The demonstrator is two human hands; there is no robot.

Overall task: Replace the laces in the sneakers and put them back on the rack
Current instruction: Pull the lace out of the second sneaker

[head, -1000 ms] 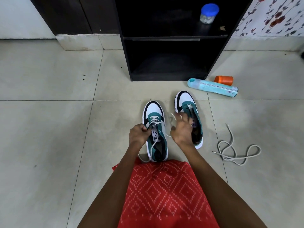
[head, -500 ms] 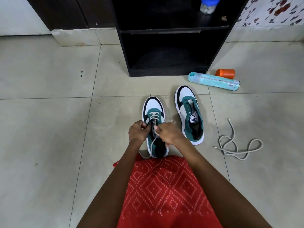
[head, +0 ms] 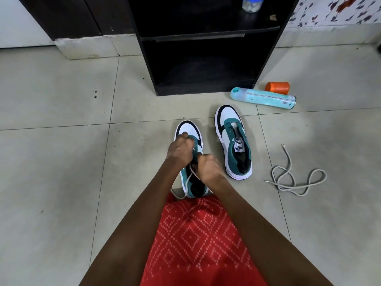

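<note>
Two teal, white and black sneakers stand on the tiled floor. Over the left sneaker my left hand curls above the eyelets near the toe, and my right hand pinches the white lace over the tongue. A loop of that lace trails off the heel side. The right sneaker stands alone with no lace in it. A loose grey lace lies coiled on the floor to the right.
A black shoe rack stands ahead, its lower shelf bare; a blue-lidded jar sits on the upper shelf. A teal spray can and an orange cap lie right of the rack. Red patterned cloth covers my lap.
My right hand came off the right sneaker and joined the left hand over the left sneaker. My left hand shifted forward toward the toe. The view tilted down slightly.
</note>
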